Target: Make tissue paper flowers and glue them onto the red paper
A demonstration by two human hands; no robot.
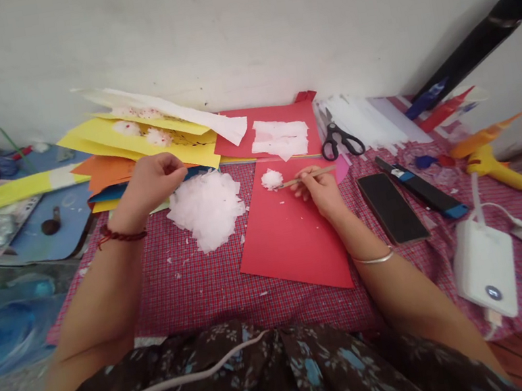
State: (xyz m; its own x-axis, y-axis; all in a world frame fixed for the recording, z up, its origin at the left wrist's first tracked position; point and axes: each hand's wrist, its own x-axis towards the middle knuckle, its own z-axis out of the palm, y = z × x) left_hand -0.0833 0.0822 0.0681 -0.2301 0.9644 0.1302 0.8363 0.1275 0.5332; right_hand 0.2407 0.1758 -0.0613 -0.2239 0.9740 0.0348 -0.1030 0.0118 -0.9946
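Note:
My right hand (319,192) is closed around a thin light-brown stick (324,173). Its tip meets the edge of a small white paper flower (271,179), which sits on a red sheet (294,243). My left hand (158,179) hovers at the upper left of a heap of small white paper pieces (208,208). Its fingers are curled together, and whatever they may pinch is hidden. Above the red sheet, a white torn-edged paper (280,139) lies on another red sheet (238,149).
Black scissors (340,141), a phone (392,207), a utility knife (423,188) and a yellow glue gun (501,168) lie to the right, near a white power bank (485,264). Stacked yellow sheets (86,141) with white flowers stand at the back left. A wall rises behind.

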